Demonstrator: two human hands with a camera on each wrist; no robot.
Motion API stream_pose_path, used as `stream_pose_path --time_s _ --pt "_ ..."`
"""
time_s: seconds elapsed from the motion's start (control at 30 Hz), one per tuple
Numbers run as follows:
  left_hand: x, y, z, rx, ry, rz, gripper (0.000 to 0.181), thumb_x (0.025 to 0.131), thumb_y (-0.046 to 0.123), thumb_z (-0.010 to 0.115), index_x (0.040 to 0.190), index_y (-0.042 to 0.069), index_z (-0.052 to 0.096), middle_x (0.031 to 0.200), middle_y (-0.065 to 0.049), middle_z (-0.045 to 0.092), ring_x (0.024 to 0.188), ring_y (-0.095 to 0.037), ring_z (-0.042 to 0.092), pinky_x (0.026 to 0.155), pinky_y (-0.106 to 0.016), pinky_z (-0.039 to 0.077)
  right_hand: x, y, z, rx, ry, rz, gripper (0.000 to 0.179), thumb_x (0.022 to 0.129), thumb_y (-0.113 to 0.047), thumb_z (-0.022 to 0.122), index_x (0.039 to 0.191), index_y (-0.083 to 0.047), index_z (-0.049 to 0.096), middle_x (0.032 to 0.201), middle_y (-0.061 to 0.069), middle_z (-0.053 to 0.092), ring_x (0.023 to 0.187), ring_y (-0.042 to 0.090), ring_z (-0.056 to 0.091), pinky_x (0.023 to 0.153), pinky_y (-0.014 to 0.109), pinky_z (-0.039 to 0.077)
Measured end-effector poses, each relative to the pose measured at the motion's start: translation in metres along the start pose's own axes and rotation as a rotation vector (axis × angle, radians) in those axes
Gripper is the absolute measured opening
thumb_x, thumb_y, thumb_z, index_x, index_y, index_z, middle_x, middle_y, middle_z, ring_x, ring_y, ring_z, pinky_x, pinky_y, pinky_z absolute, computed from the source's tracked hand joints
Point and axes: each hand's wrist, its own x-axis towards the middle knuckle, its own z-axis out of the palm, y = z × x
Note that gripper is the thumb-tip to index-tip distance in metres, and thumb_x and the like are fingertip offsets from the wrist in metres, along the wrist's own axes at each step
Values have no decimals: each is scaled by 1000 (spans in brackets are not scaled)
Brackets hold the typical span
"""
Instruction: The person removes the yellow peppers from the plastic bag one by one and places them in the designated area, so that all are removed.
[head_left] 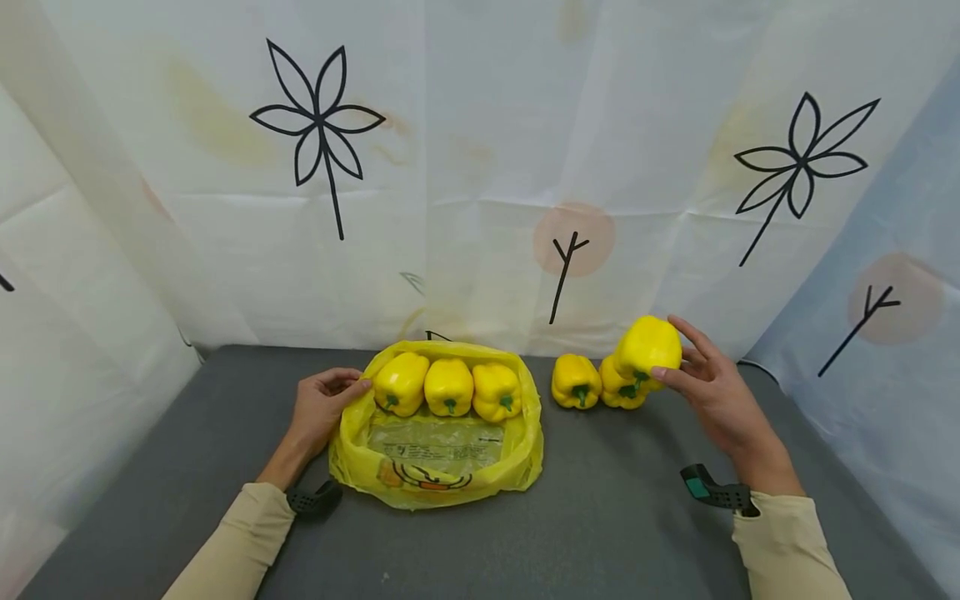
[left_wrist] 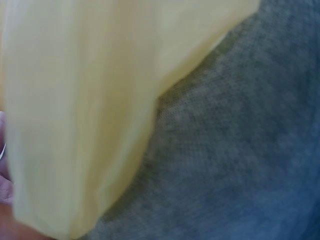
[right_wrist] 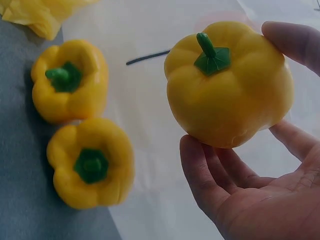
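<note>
Above the table's right side, my right hand (head_left: 723, 404) holds a yellow bell pepper (head_left: 649, 346) between thumb and fingers, its green stem showing. Two more bell peppers (head_left: 576, 382) stand side by side on the table just beneath it. My left hand (head_left: 321, 410) grips the left rim of an opened yellow plastic bag (head_left: 442, 492). Inside, three bell peppers (head_left: 448, 388) sit in a row along the bag's far side. The left wrist view is mostly filled by the blurred bag (left_wrist: 80, 110), with only bits of the fingers at its left edge.
The dark grey table (head_left: 585, 533) runs back to a white curtain (head_left: 480, 150) printed with black plant drawings. Similar cloth hangs at the left and right sides. Printed text shows on the bag's floor, in front of the row of peppers.
</note>
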Motion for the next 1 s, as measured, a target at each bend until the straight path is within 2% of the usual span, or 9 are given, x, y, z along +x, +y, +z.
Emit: stream_pose_path --time_s 0.43,0.7,0.8,0.93,1.0 --pt "0 0 -1 6 -3 1 34 95 12 74 114 -15 65 86 3 70 75 -11 67 66 -24 60 1 10 -20 51 91 93 77 102 -14 64 164 -29 21 144 9 34 118 10 47 90 13 48" --pt "0 0 -1 -10 -1 -11 34 95 11 74 114 -16 65 85 3 70 75 -11 67 66 -25 60 2 23 -29 70 124 133 79 102 -15 65 164 -27 18 148 18 26 113 8 50 88 12 50" --pt "0 1 -1 -13 0 -14 35 95 11 74 114 -16 64 85 3 70 75 -10 67 66 -24 60 3 28 -33 82 142 167 81 101 -16 66 165 -27 16 145 14 30 112 8 49 86 13 50" --pt "-1 1 -1 -16 1 -11 34 95 11 74 114 -17 64 85 3 70 75 -10 67 66 -24 60 5 36 -38 81 165 216 84 101 -20 67 165 -27 14 135 3 37 113 9 46 84 14 51" --pt "-1 1 -1 -16 -1 -5 34 95 10 73 113 -16 64 85 3 70 75 -11 67 66 -24 60 5 40 -40 61 174 238 85 101 -24 67 165 -27 12 137 4 37 117 12 45 84 14 50"
